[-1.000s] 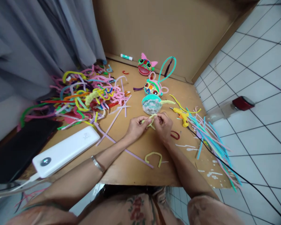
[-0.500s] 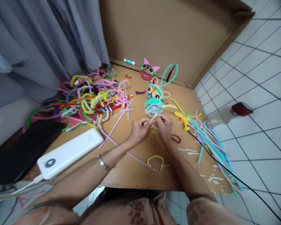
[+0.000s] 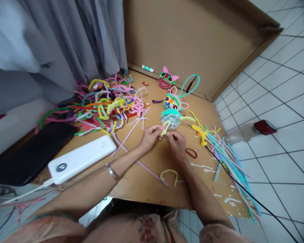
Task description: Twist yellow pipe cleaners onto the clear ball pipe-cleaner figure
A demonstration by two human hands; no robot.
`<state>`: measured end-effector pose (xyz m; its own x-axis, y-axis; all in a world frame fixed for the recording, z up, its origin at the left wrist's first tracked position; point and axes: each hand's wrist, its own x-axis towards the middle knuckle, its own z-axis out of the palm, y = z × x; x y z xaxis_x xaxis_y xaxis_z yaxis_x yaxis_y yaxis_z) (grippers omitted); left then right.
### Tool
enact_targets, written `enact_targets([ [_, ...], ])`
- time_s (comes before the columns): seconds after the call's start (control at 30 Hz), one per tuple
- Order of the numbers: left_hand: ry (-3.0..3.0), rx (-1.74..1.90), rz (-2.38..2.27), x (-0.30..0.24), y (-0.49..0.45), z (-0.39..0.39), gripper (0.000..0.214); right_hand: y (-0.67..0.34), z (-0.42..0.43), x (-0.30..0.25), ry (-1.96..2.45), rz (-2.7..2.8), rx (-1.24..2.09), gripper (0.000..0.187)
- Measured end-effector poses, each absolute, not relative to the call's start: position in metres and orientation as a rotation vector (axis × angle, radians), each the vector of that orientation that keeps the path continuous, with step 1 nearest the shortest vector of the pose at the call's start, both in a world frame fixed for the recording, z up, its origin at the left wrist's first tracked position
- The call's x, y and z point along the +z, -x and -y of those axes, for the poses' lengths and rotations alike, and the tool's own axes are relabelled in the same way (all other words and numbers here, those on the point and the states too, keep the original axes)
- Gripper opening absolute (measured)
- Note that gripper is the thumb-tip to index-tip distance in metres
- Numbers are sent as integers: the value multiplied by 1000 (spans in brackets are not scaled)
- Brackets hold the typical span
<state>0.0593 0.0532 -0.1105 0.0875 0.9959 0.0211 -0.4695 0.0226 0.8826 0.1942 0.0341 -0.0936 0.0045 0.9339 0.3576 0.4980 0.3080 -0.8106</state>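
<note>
My left hand (image 3: pixel 151 136) and my right hand (image 3: pixel 176 140) meet over the middle of the table, both closed on one pale yellow pipe cleaner (image 3: pixel 165 128). It is bent, and its upper part shows in front of a round turquoise-and-clear piece (image 3: pixel 171 114) with a yellow strip sticking out to the right. Right behind that sits a decorated animal face (image 3: pixel 172 102) with pink loop ears and a turquoise hoop. Below my hands lies a curved yellow pipe cleaner (image 3: pixel 169 172), and a dark red loop (image 3: pixel 191 153) rests beside my right wrist.
A yellow glue gun (image 3: pixel 200 134) with a black cord lies right, by blue and pink pipe cleaners (image 3: pixel 229 158). At left are a tangled colourful heap (image 3: pixel 111 101), a white power bank (image 3: pixel 82 158) and a black flat object (image 3: pixel 35 152). A cardboard wall (image 3: pixel 177 44) stands behind.
The pipe cleaner between my fingers now points upward, its looped part showing above them. My right hand has shifted slightly down it. The whole view has swung a little left.
</note>
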Motion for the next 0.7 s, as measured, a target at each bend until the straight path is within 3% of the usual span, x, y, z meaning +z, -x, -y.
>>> enact_targets([
  [0.23, -699, 1246, -675, -107, -60, -52, 51, -196, -37, -97, 1307, 1526, 663, 27],
  [0.7, -755, 1212, -720, -107, -60, -51, 43, -200, -35, -97, 1305, 1558, 579, 29],
])
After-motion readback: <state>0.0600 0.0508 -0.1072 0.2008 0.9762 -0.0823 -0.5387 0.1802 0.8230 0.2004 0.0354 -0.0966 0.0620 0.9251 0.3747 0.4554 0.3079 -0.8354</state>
